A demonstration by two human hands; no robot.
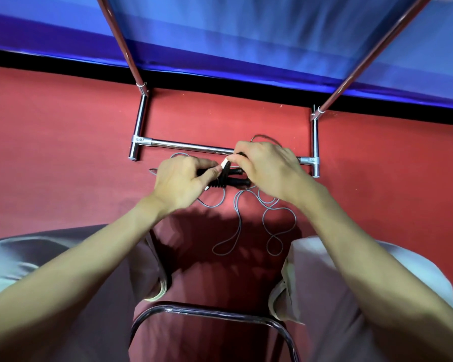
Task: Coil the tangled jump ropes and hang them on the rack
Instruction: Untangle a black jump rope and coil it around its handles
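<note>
Black ribbed jump-rope handles (221, 182) are bunched together between my hands, above the red floor. My left hand (182, 182) grips the handles from the left, thumb and fingers curled round them. My right hand (267, 169) holds the other ends of the handles, pinching a white tip (224, 163). Thin grey cords (266, 218) hang from the handles and lie in loose tangled loops on the floor in front of me. The chrome rack (188, 146) stands just behind my hands, its base bar on the floor and two uprights rising towards me.
A blue sheet (246, 35) with a black edge lies behind the rack. A chrome chair frame (207, 313) curves below, between my knees in light trousers. Red floor (63, 152) lies to the left and right of the rack.
</note>
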